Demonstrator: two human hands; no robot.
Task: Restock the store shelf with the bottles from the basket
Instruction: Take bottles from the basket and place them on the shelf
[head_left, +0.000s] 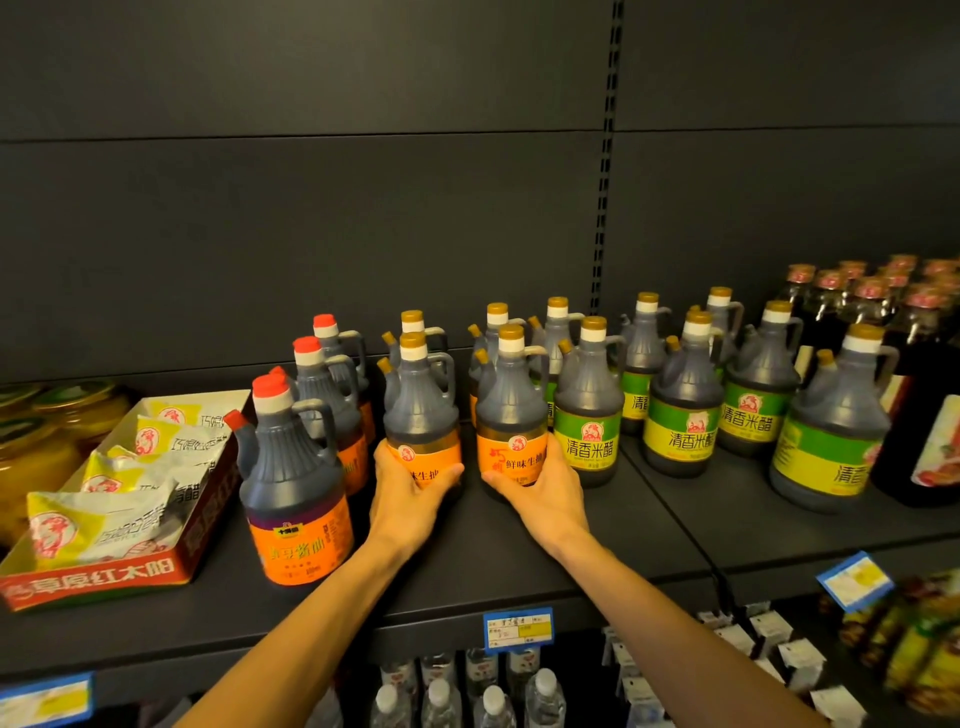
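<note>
Both forearms reach over the dark shelf (519, 566). Left hand (408, 499) grips the base of one orange-labelled bottle (422, 400); right hand (540, 491) grips a second orange-labelled bottle (511, 410). Both stand upright on the shelf, just left of the green-labelled bottles (589, 405).

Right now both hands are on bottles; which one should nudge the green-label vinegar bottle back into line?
Right. The right hand grips an orange-label bottle directly beside the green-label bottle. The left hand holds the next orange bottle over and would have to cross.
</note>
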